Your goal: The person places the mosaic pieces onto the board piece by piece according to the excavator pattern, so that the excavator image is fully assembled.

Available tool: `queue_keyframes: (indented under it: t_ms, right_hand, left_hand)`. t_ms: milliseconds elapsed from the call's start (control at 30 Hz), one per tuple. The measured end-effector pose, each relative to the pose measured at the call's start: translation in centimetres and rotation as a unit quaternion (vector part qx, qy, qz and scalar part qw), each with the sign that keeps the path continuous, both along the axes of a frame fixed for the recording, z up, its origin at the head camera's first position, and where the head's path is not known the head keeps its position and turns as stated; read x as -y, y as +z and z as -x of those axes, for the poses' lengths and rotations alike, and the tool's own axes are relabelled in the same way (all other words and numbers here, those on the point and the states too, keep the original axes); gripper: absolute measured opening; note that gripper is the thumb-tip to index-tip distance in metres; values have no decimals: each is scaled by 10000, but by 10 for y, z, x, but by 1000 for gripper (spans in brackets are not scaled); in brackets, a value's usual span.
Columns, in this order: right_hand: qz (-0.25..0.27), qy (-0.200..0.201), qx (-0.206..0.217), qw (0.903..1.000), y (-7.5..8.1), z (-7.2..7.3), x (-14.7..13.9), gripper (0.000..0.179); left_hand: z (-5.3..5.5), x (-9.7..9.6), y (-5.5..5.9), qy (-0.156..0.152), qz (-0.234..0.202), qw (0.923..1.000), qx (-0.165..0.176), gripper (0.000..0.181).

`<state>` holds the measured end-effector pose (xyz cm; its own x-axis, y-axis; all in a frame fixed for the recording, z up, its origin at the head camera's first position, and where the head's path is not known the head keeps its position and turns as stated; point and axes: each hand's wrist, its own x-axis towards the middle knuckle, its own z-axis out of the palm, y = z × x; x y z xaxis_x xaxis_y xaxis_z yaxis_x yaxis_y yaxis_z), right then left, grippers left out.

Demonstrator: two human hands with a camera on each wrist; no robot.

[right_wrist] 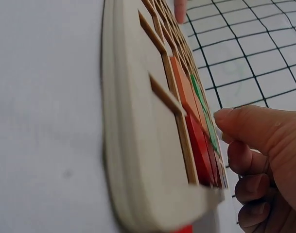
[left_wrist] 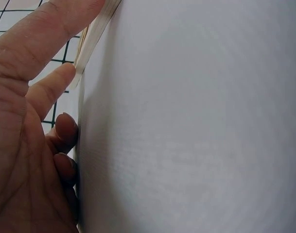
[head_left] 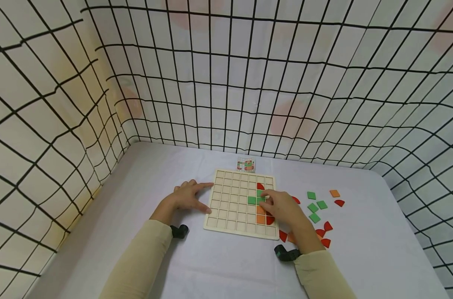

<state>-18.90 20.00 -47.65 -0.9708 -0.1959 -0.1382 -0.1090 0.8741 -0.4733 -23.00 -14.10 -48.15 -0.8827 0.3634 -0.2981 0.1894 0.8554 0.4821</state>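
Note:
A pale wooden grid board (head_left: 226, 203) lies on the white-covered table. At its left edge, my left hand (head_left: 187, 196) rests with index finger and thumb spread, their tips touching the rim. Over the board's right side, my right hand (head_left: 282, 205) has thumb and index finger at either side of a green square tile (head_left: 261, 200), the other fingers curled. Beside it in the grid sit another green tile (head_left: 252, 200), orange tiles (head_left: 261, 219) and red quarter-round pieces (head_left: 270, 221). In the right wrist view the thumb tip is right by the green tile (right_wrist: 204, 111).
A small printed card (head_left: 246, 164) lies behind the board. Right of the board are scattered several green tiles (head_left: 313, 207), red quarter-round pieces (head_left: 327, 226) and an orange tile (head_left: 334, 193). A black wire grid (head_left: 226, 83) stands around the table's back and sides.

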Motion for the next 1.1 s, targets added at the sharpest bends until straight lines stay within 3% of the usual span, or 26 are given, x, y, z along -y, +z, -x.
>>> queue_keyframes:
  t_ms: [333,600,867,1100]
  right_hand:
    - [-96,-991,76,9950,-3,-6,-41,43]
    - [-353,-1350,-51,9902,-6,-9,-73,46]
    - [-441,-1367,-182,9895,-12,-8,-80,42]
    - [-170,-1001,-100,9948,-14,-8,-85,34]
  left_hand:
    - [0,-1,-1,44,28,10000,15,98]
    - [2,0,-3,15,17,10000,9,98]
    - [2,0,-3,43,24,10000,5,98]
    - [2,1,-1,-24,-1,10000,42,99]
